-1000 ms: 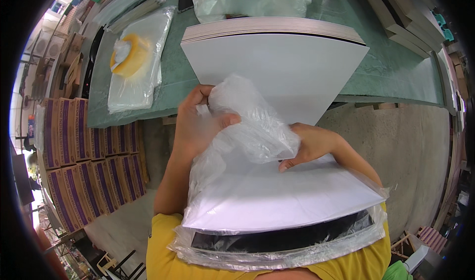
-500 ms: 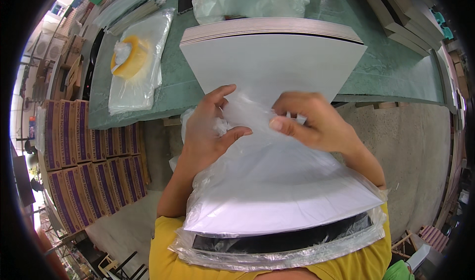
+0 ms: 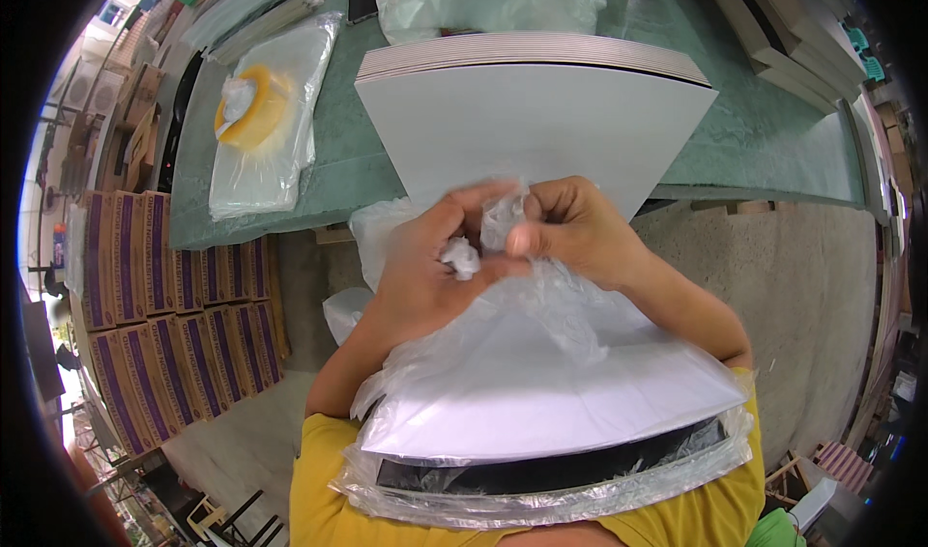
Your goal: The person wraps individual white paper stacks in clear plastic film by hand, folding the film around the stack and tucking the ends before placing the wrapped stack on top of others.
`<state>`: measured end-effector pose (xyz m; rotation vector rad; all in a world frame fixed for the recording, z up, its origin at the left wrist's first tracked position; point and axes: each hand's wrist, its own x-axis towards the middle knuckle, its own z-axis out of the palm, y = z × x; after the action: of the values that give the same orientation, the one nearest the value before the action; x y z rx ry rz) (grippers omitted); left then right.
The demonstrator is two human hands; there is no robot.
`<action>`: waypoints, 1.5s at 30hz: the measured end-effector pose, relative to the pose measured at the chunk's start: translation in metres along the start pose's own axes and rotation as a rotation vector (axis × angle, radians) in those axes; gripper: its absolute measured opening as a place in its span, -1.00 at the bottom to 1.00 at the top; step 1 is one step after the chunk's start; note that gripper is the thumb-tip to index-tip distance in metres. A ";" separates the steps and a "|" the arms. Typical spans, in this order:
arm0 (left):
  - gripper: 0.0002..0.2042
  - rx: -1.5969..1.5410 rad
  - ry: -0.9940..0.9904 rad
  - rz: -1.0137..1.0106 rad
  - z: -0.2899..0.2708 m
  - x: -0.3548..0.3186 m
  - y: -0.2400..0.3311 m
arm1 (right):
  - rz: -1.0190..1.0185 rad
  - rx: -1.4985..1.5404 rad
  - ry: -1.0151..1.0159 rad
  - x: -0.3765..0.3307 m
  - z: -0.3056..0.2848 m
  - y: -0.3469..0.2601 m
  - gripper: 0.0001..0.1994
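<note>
The gathered mouth of a clear plastic bag (image 3: 541,354) is pinched between the left hand (image 3: 435,267) and the right hand (image 3: 570,228), both closed on the crumpled film. The bag is wrapped around a stack of white sheets (image 3: 551,402) resting against the yellow shirt (image 3: 319,489). Beyond the hands, a second stack of grey sheets (image 3: 532,122) lies on the green table (image 3: 348,151).

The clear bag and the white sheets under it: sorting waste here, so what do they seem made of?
Clear crinkled bag: thin plastic film by the look, glossy, see-through, bunched between both hands. White flat sheets stacked on the green table: probably coated card or thin board, smooth and matt, with layered edges showing.
</note>
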<state>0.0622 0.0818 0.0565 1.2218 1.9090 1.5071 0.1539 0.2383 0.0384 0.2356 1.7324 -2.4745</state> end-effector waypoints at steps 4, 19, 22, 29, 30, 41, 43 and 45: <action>-0.90 0.089 0.153 -0.011 -0.046 -0.016 -0.049 | -0.050 0.175 0.108 -0.009 -0.020 -0.004 -0.80; -0.66 0.248 -0.129 0.045 -0.018 -0.003 -0.012 | 0.111 -0.077 -0.015 -0.011 -0.018 -0.010 -0.75; -0.69 0.071 -0.011 -0.100 -0.025 -0.013 -0.017 | -0.129 -0.180 0.047 -0.014 -0.021 0.001 -0.74; -0.69 0.244 -0.030 0.076 -0.020 -0.010 -0.015 | -0.005 -0.344 0.067 0.001 -0.014 -0.009 -0.76; -0.70 0.260 -0.039 0.114 -0.022 -0.010 -0.019 | -0.042 -0.307 0.068 0.003 -0.013 -0.011 -0.77; -0.77 0.188 0.886 -0.056 -0.127 -0.072 -0.052 | 0.050 0.013 -0.042 -0.008 -0.028 -0.017 -0.80; -0.79 0.144 0.796 0.069 -0.116 -0.057 -0.046 | 0.045 -0.011 -0.134 -0.005 -0.020 -0.023 -0.82; -0.83 -0.106 0.605 0.179 -0.098 -0.041 -0.046 | 0.089 -0.078 -0.127 -0.003 -0.019 -0.027 -0.85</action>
<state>-0.0085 -0.0083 0.0380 0.9784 2.0709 2.2403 0.1532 0.2655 0.0576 0.1417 1.7225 -2.3013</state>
